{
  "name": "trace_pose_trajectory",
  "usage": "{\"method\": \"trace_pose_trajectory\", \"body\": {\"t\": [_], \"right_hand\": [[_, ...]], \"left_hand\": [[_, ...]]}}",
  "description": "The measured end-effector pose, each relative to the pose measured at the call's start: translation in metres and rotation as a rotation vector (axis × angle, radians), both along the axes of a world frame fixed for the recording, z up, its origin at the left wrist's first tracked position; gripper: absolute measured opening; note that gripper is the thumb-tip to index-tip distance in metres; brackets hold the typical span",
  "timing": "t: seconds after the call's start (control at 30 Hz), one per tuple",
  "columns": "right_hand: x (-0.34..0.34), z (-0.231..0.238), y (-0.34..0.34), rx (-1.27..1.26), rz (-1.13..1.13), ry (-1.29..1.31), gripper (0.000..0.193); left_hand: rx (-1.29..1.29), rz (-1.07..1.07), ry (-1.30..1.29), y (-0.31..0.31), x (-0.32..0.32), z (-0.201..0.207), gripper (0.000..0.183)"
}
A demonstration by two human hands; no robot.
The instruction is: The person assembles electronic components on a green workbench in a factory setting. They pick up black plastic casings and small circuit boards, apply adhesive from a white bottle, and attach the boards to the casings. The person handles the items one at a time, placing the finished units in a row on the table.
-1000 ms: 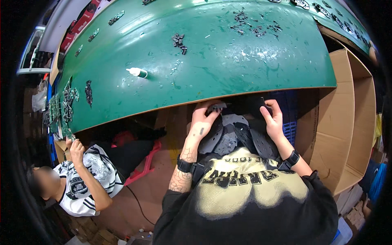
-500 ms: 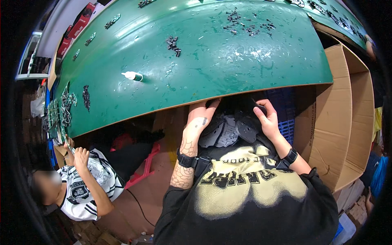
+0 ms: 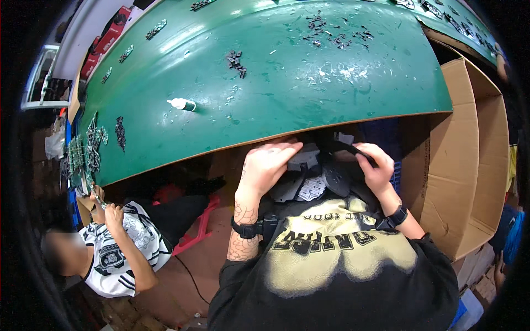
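Below the table's near edge, my right hand (image 3: 379,167) pinches the end of a black, flat, curved piece (image 3: 345,147) between thumb and fingers. My left hand (image 3: 265,168) is closed across from it, its fingers bent at the table edge. What those fingers hold, if anything, is hidden. Between my hands, a pile of flat black and grey pieces (image 3: 312,188) lies on my lap, several with rounded edges. A dark rounded piece (image 3: 335,182) rests on the right of this pile. Black bands circle both my wrists.
The green table (image 3: 265,105) spreads ahead, with a white bottle (image 3: 182,104) lying on it and small black parts (image 3: 236,62) in clusters. An open cardboard box (image 3: 450,160) stands at right. At left, a co-worker (image 3: 124,248) handles a strip near a red stool (image 3: 201,226).
Both hands have come back slightly from under the table edge, and the right has shifted right. More of the black curved piece and of the grey pieces in my lap shows.
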State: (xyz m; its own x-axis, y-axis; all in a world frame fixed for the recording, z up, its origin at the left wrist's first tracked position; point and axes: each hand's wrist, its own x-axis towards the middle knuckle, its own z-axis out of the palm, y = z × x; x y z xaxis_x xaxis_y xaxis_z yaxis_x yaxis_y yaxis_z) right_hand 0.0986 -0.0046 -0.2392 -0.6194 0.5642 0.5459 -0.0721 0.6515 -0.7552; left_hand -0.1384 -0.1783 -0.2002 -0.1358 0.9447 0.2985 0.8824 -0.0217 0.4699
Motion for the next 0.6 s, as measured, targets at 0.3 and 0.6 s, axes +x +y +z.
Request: {"method": "trace_pose_trajectory", "body": {"t": [0.3, 0.6], "right_hand": [[-0.084, 0.110, 0.024, 0.418, -0.141, -0.077, 0.027], [-0.125, 0.093, -0.005, 0.263, 0.148, -0.248, 0.051]], "left_hand": [[0.603, 0.732, -0.847, -0.005, 0.005, 0.042, 0.012], [0.140, 0.804, 0.013, 0.012, -0.066, 0.036, 0.040]]}}
